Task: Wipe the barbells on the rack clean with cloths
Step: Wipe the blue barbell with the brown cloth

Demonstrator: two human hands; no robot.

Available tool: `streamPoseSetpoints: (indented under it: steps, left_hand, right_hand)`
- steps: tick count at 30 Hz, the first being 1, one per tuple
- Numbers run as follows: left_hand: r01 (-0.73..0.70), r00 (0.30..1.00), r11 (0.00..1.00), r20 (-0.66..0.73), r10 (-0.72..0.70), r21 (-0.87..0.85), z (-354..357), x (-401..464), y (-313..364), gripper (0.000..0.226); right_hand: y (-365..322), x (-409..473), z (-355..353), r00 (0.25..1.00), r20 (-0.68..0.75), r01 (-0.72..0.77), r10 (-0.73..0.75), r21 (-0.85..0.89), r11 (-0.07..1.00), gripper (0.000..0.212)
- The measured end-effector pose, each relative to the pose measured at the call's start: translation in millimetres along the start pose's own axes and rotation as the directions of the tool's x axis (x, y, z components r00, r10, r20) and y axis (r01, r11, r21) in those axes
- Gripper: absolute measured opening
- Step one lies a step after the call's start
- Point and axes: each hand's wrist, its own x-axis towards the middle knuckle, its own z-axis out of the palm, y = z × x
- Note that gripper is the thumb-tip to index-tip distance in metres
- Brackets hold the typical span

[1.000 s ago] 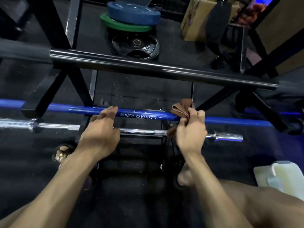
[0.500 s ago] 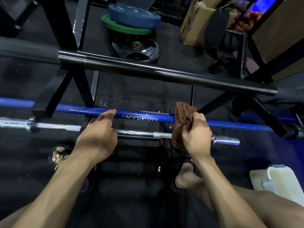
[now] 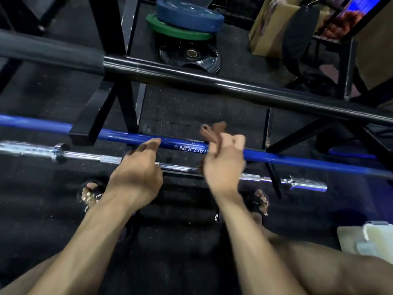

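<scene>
Black speckled floor, stacked plates; right hand clutching brown cloth, left hand seemingly loose

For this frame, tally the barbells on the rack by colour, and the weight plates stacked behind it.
Black barbell: 1
Blue barbell: 1
Chrome barbell: 1
Blue plate: 1
Green plate: 1
Black plate: 1
Total: 6
</scene>
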Motion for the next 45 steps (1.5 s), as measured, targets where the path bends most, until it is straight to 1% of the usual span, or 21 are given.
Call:
streamPoseSetpoints:
  steps: [2, 4, 6, 7, 8, 10, 12, 14, 16, 18, 22, 24, 26, 27, 30, 32, 34, 36, 39, 43, 45]
  left_hand:
    - [0.018, 1.000, 1.000, -0.012, -0.018, 0.006, 0, 1, 1, 0.064]
    - [0.032, 0.999, 0.999, -0.021, -0.031, 0.010, -2, 1, 3, 0.065]
    - [0.025, 1.000, 1.000, -0.018, -0.025, 0.010, -3, 2, 4, 0.065]
    - [0.020, 1.000, 1.000, -0.015, -0.020, 0.007, -3, 2, 5, 0.064]
    - [0.021, 1.000, 1.000, -0.012, -0.021, 0.003, -4, 1, 5, 0.064]
    - [0.023, 1.000, 1.000, -0.006, -0.023, -0.007, -5, 0, 3, 0.064]
    - [0.028, 1.000, 0.999, -0.004, -0.028, -0.023, -5, -1, -1, 0.064]
    - [0.022, 1.000, 0.999, -0.005, -0.022, -0.026, -6, -1, -3, 0.063]
    - [0.024, 1.000, 1.000, -0.010, -0.024, -0.020, -7, -1, -3, 0.063]
    - [0.026, 1.000, 1.000, -0.008, -0.026, -0.014, -8, -1, -3, 0.064]
    - [0.032, 0.999, 0.999, -0.008, -0.032, -0.008, -9, -1, -2, 0.064]
    - [0.036, 0.999, 0.999, -0.008, -0.036, -0.011, -11, -1, -4, 0.064]
    - [0.037, 0.999, 0.999, -0.005, -0.037, -0.015, -12, -2, -7, 0.064]
    - [0.036, 0.999, 0.999, -0.006, -0.036, -0.022, -12, -2, -8, 0.064]
    - [0.036, 0.999, 0.998, -0.008, -0.037, -0.048, -13, -4, -10, 0.064]
    - [0.050, 0.999, 0.997, -0.009, -0.050, -0.055, -14, -6, -10, 0.063]
    - [0.044, 0.999, 0.997, -0.019, -0.045, -0.066, -16, -6, -10, 0.062]
    - [0.010, 0.999, 0.996, -0.040, -0.014, -0.092, -18, -6, -10, 0.058]
    - [0.009, 0.998, 0.992, -0.060, -0.017, -0.126, -20, -5, -11, 0.055]
    - [0.049, 0.996, 0.992, -0.064, -0.057, -0.116, -24, -6, -21, 0.058]
    - [0.065, 0.993, 0.989, -0.093, -0.078, -0.135, -26, -7, -26, 0.055]
  right_hand:
    - [-29, -6, 19, 0.990, 0.105, 0.093, -0.093, 0.011, 0.996, 0.018]
    - [-40, -6, 23, 0.948, 0.203, 0.262, -0.246, -0.058, 0.963, 0.014]
    - [-27, 2, 8, 0.897, 0.275, 0.387, -0.347, -0.105, 0.916, 0.014]
    - [-12, 9, -2, 0.892, 0.281, 0.401, -0.354, -0.129, 0.907, 0.016]
    - [5, 15, -14, 0.909, 0.251, 0.381, -0.334, -0.171, 0.908, 0.019]
    - [41, 25, -36, 0.970, 0.082, 0.242, -0.229, -0.251, 0.937, 0.021]
    - [56, 23, -47, 0.996, -0.049, 0.062, -0.074, -0.215, 0.975, 0.021]
    - [39, 10, -36, 0.996, -0.084, -0.005, -0.006, -0.134, 0.991, 0.024]
    - [0, 0, -10, 0.998, -0.027, 0.054, -0.055, -0.033, 0.998, 0.022]
    - [-42, -3, 17, 0.990, 0.105, 0.090, -0.093, 0.030, 0.995, 0.013]
    - [-57, 7, 21, 0.953, 0.241, 0.197, -0.182, -0.037, 0.980, 0.020]
    - [-27, 16, -1, 0.957, 0.219, 0.227, -0.189, -0.162, 0.960, 0.022]
    - [8, 25, -24, 0.987, 0.113, 0.150, -0.118, -0.346, 0.926, 0.024]
    - [19, 26, -32, 0.995, 0.057, 0.097, -0.081, -0.382, 0.919, 0.026]
    - [18, 20, -28, 1.000, 0.001, -0.015, 0.016, -0.371, 0.928, 0.027]
    - [-7, 8, -8, 1.000, -0.005, -0.031, 0.031, -0.338, 0.941, 0.026]
    - [-41, -10, 22, 0.999, 0.025, 0.049, -0.044, -0.206, 0.977, 0.023]
    - [-71, -24, 47, 0.981, 0.119, 0.160, -0.151, -0.073, 0.984, 0.021]
    - [-84, -18, 53, 0.940, 0.225, 0.263, -0.257, 0.005, 0.965, 0.021]
    - [-27, 5, 13, 0.940, 0.146, 0.329, -0.308, -0.150, 0.932, 0.017]
    - [16, 15, -12, 0.972, 0.017, 0.234, -0.236, -0.213, 0.949, 0.021]
